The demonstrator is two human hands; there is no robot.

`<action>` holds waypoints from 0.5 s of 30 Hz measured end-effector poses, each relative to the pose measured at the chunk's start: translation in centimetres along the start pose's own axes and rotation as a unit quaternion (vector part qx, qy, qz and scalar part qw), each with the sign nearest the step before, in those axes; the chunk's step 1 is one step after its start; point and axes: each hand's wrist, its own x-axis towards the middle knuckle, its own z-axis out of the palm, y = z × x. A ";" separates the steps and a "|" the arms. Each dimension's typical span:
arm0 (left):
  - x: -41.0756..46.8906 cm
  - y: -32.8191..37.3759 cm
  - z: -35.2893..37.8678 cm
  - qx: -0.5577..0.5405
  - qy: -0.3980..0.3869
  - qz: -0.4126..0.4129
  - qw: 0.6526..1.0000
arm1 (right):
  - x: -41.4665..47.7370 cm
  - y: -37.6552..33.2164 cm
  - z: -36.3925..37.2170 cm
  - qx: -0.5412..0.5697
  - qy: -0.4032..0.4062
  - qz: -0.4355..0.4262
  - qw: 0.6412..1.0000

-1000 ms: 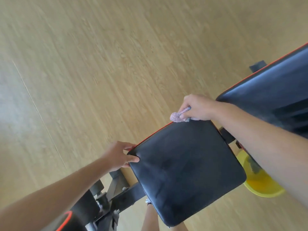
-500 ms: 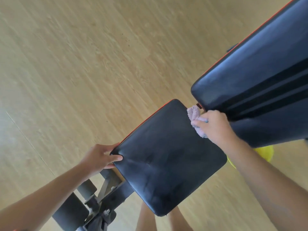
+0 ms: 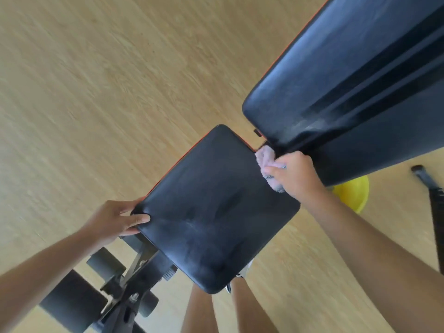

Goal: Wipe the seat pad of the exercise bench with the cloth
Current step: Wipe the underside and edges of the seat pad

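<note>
The black seat pad point(image 3: 216, 207) of the exercise bench, edged in red, fills the middle of the view. My right hand point(image 3: 296, 175) is closed on a small pink cloth point(image 3: 264, 159) and presses it on the pad's far right edge, at the gap below the black back pad point(image 3: 348, 80). My left hand point(image 3: 115, 219) grips the seat pad's left corner, thumb on top and fingers underneath. Faint dusty streaks show on the pad's near half.
Black foam rollers and the metal frame point(image 3: 120, 284) stick out at the lower left. A yellow bowl point(image 3: 350, 193) sits on the wooden floor under the back pad. A dark brush point(image 3: 432, 205) lies at the right edge. My legs point(image 3: 204, 311) stand below the pad.
My right hand has carried the cloth from the seat pad's far corner along its back edge towards the right, into the gap by the back pad. My left hand has kept its grip.
</note>
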 end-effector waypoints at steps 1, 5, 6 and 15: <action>0.0 0.1 0.0 0.004 -0.003 0.000 1.000 | -1.6 2.5 -0.7 -0.004 0.007 0.030 1.000; -0.4 0.5 -0.1 0.007 0.001 -0.002 1.000 | -7.0 8.0 0.2 0.130 0.031 0.156 0.979; -0.4 0.5 -0.1 0.005 0.001 -0.004 1.000 | -8.0 8.6 1.6 0.183 0.033 0.183 0.965; -0.5 0.6 0.2 0.014 0.005 -0.002 1.000 | -16.7 7.2 12.4 0.400 -0.058 0.264 0.876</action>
